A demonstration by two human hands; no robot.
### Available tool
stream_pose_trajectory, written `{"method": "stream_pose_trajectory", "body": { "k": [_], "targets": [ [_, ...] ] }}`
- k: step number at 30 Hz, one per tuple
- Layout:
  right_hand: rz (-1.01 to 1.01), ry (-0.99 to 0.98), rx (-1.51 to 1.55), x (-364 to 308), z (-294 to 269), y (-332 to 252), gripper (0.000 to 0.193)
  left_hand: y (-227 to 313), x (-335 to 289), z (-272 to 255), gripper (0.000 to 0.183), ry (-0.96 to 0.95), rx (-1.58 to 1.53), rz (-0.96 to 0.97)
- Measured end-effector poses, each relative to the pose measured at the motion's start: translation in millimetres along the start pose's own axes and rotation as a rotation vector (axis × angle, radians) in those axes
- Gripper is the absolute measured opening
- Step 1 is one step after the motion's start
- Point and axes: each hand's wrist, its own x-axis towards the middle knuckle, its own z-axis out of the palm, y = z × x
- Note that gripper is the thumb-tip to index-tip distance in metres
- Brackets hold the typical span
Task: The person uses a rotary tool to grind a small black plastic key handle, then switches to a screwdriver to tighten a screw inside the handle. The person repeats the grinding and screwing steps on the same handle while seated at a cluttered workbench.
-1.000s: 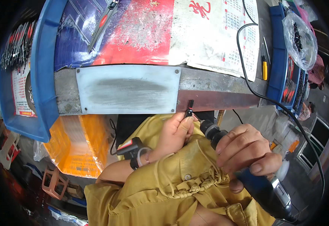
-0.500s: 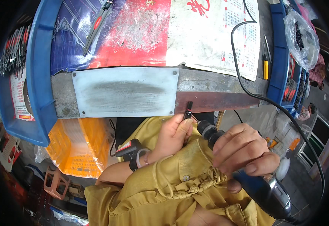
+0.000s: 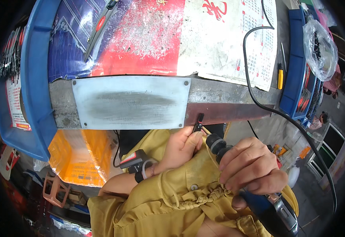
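Observation:
My left hand [image 3: 182, 147] is closed, pinching a small black part [image 3: 199, 125] between thumb and fingers, just off the bench's front edge. The part's exact kind is too small to tell. My right hand [image 3: 253, 166] wraps round a dark corded electric screwdriver [image 3: 265, 207], held aslant over my lap. Its ringed nose points up and left, and its thin bit reaches to the black part beside my left thumb. Whether the bit touches the part cannot be made out.
Fixed along the bench's front is a smudged pale plate [image 3: 129, 103]. Blue bins [image 3: 38, 79] flank both sides. Behind lie a pair of red-and-black scissor-like cutters [image 3: 97, 33] and a yellow-handled screwdriver [image 3: 280, 77]. A black cord [image 3: 246, 59] loops at right; an orange crate [image 3: 77, 158] stands below left.
The bench and plate appear slightly lower in the view. My right hand and the electric screwdriver have shifted a little left; both grips stay the same.

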Motion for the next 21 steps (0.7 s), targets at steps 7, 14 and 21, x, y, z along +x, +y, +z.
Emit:
{"method": "stream_pose_trajectory", "body": {
  "k": [7, 14, 21],
  "targets": [
    [-0.017, -0.037, 0.031, 1, -7, 5, 0.037, 4, -1, 5, 0.018, 0.024, -0.047, 0.008],
    [-0.087, 0.091, 0.024, -11, -2, 6, 0.040, 6, -3, 8, 0.019, 0.038, -0.152, -0.102],
    [0.294, 0.385, 0.269, -11, -10, -16, 0.048, 27, -5, -12, 0.038, -0.155, -0.403, -0.252]
  ]
}}
